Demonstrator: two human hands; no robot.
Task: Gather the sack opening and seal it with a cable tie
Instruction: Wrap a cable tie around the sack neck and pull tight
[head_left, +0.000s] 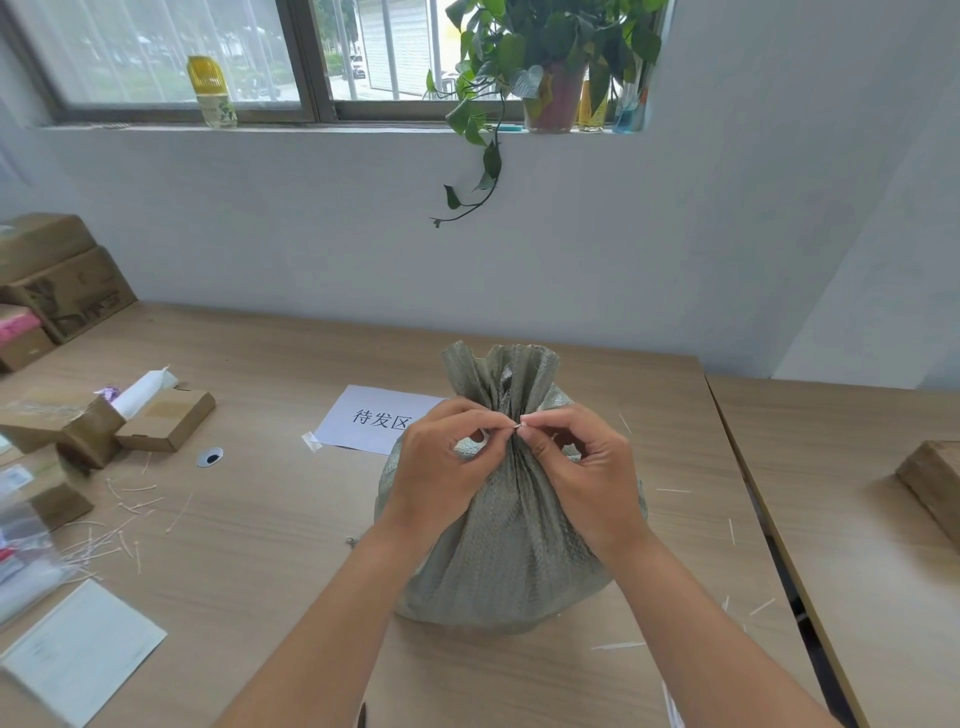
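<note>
A grey-green woven sack (506, 540) stands upright on the wooden table (270, 519), full and round, its opening gathered into a pleated neck with a ruffled top (501, 371). A thin pale cable tie (517, 426) runs around that neck; only a short piece shows between my fingertips. My left hand (449, 462) pinches the tie from the left side of the neck. My right hand (576, 467) pinches its end from the right, thumb and forefinger meeting at the tie's head. Both hands rest against the sack.
A white paper sign (374, 415) with printed characters lies behind the sack. Small cardboard boxes (166, 418) and larger cartons (62, 280) sit at the left, with cut tie ends (119, 535) scattered about. A plastic-bagged sheet (83, 649) lies front left. A second table (852, 509) adjoins at right.
</note>
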